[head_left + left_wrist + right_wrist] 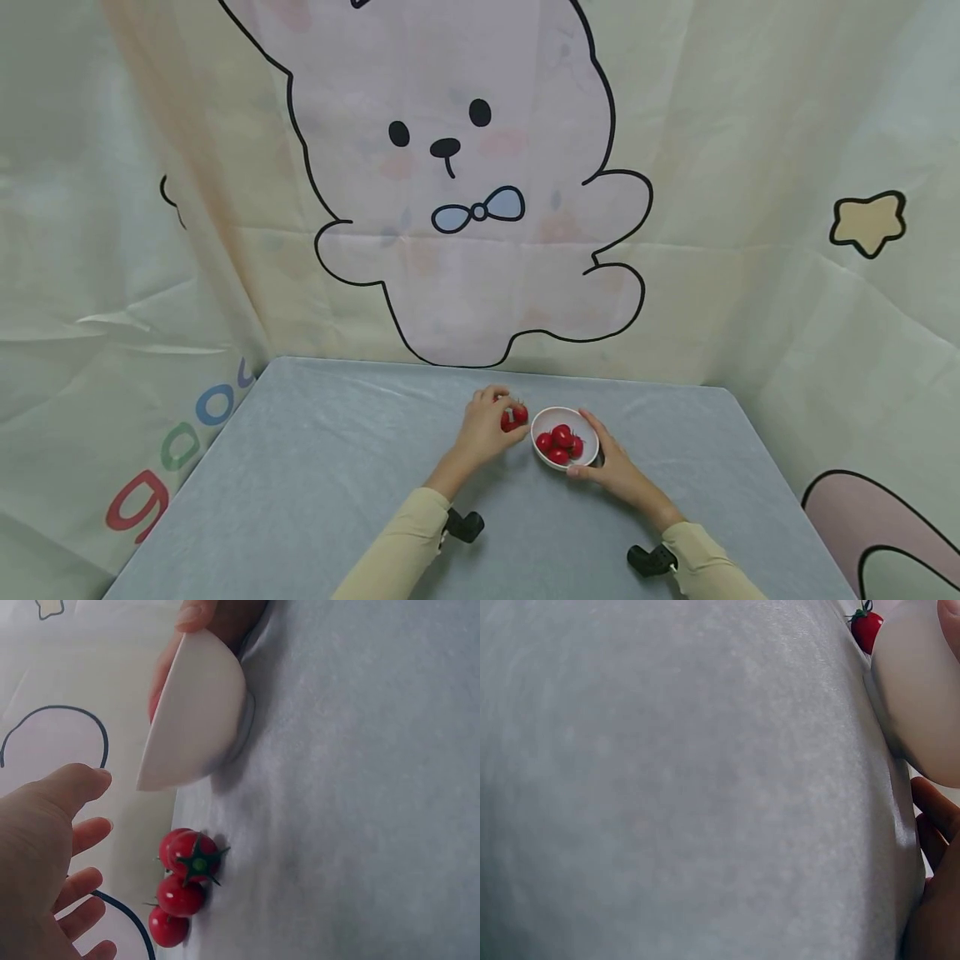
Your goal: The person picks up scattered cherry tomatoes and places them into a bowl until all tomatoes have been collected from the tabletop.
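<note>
A white bowl with several cherry tomatoes inside is gripped by my right hand, thumb at the near side and fingers round the far right rim. The left wrist view shows the bowl's outer wall from the side. Left of the bowl, my left hand reaches over several loose cherry tomatoes on the cloth; one has a green star-shaped stem. Its fingers are spread and loosely bent, with nothing between them. In the right wrist view a tomato shows beside the bowl.
A light blue-grey cloth covers the table. Behind it hangs a pale curtain printed with a cartoon animal, and more printed curtain stands at both sides. Black wrist devices are worn at both sleeves.
</note>
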